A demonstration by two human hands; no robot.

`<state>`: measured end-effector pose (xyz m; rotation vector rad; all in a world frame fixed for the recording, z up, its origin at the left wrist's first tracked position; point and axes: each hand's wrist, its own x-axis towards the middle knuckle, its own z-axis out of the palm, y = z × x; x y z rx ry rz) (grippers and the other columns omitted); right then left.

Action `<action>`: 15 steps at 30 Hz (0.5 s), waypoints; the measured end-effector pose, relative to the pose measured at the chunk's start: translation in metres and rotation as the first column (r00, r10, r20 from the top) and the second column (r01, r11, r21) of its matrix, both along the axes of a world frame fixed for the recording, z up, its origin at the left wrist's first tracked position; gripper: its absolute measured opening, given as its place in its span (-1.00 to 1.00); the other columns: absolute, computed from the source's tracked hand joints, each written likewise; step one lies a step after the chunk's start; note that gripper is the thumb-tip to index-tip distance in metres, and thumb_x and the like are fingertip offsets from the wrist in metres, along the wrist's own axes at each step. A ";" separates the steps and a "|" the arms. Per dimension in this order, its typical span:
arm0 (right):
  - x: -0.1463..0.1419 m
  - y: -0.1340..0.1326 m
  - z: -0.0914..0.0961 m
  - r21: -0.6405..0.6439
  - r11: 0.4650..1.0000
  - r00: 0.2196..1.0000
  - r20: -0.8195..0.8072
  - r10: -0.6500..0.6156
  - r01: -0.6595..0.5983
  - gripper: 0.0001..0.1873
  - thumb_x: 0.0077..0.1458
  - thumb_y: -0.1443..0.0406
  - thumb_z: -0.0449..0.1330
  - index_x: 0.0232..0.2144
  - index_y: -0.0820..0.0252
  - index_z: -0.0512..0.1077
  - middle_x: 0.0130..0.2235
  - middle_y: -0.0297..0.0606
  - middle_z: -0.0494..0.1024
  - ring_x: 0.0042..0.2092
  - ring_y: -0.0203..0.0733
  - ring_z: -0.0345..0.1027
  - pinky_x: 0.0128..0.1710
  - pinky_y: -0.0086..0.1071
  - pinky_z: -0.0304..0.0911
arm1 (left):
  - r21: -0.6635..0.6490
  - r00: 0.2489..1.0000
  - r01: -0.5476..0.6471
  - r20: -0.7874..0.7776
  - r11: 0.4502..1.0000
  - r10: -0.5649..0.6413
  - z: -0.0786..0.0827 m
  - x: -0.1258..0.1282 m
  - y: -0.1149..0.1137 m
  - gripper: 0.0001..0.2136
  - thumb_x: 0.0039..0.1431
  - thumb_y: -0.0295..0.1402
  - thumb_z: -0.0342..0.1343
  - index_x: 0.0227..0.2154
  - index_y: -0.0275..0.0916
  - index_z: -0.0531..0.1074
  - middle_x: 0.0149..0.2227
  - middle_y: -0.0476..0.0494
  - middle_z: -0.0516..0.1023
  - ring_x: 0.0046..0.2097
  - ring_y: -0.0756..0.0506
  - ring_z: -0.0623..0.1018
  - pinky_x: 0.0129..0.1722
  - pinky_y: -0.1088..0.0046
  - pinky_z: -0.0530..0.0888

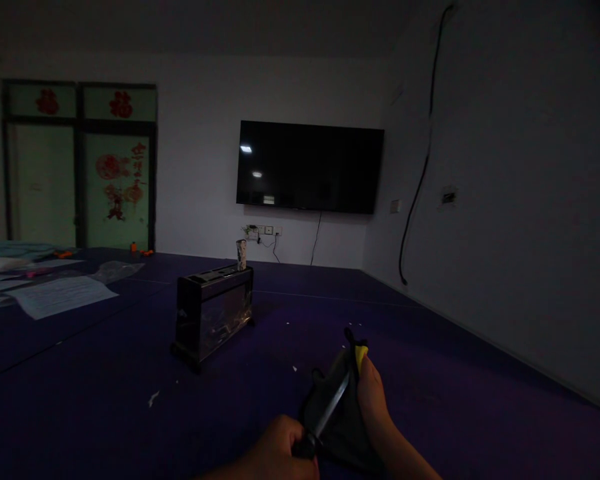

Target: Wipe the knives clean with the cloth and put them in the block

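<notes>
My left hand (283,448) is closed round the dark handle of a knife (334,405), whose blade points up and to the right. A dark grey cloth (347,427) with a yellow patch hangs behind and beside the blade. My right hand (373,393) grips this cloth by its upper right edge, close to the blade's tip. Whether the tip touches the cloth is too dark to tell. Ahead and to the left, a dark knife block (225,310) stands upright on the purple tabletop (145,427). One pale, speckled handle (241,255) sticks up from its top.
Paper sheets (65,297) and a clear plastic bag (115,271) lie at the left, with small orange objects (133,247) farther back. White scraps (153,399) dot the tabletop. A wall-mounted television (310,167) hangs beyond, and a black cable (423,173) runs down the right wall.
</notes>
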<state>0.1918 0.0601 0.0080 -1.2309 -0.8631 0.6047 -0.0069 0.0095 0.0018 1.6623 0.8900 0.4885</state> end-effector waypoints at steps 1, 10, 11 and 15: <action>0.000 0.000 -0.001 0.001 1.000 1.000 -0.005 0.006 -0.006 -0.51 -0.14 -0.11 -0.07 -0.53 0.18 0.33 -0.57 -0.33 0.37 -0.47 -0.16 0.26 -0.46 -0.36 0.17 | -0.001 1.000 -0.005 0.001 1.000 0.005 0.001 0.000 0.000 -0.98 -0.27 -0.46 0.04 -0.66 -0.30 0.34 -0.72 0.11 0.18 -0.64 0.10 0.20 -0.66 0.59 0.03; 0.000 0.005 -0.009 0.024 0.999 0.998 -0.038 0.047 -0.046 -0.53 -0.11 -0.10 -0.06 -0.55 0.17 0.33 -0.60 -0.34 0.38 -0.50 -0.17 0.27 -0.48 -0.38 0.17 | 0.051 0.998 -0.070 0.000 0.996 0.070 0.008 0.003 -0.009 -0.98 -0.29 -0.47 0.05 -0.70 -0.30 0.33 -0.73 0.11 0.19 -0.63 0.11 0.18 -0.65 0.58 0.01; 0.000 0.005 -0.010 0.028 0.999 0.998 -0.042 0.047 -0.046 -0.52 -0.11 -0.10 -0.06 -0.55 0.17 0.33 -0.60 -0.35 0.38 -0.51 -0.18 0.27 -0.49 -0.38 0.17 | 0.044 0.997 -0.071 0.005 0.997 0.071 0.008 0.003 -0.009 -0.97 -0.29 -0.46 0.06 -0.70 -0.30 0.33 -0.73 0.12 0.19 -0.63 0.11 0.18 -0.65 0.58 0.01; -0.004 0.004 -0.012 0.051 0.998 0.998 -0.058 0.030 -0.027 -0.52 -0.11 -0.10 -0.06 -0.55 0.18 0.32 -0.62 -0.37 0.36 -0.54 -0.21 0.26 -0.52 -0.39 0.16 | 0.022 0.996 -0.086 0.020 0.996 0.085 0.006 0.003 -0.008 -0.94 -0.30 -0.44 0.09 -0.70 -0.30 0.33 -0.73 0.12 0.18 -0.63 0.11 0.17 -0.64 0.57 0.00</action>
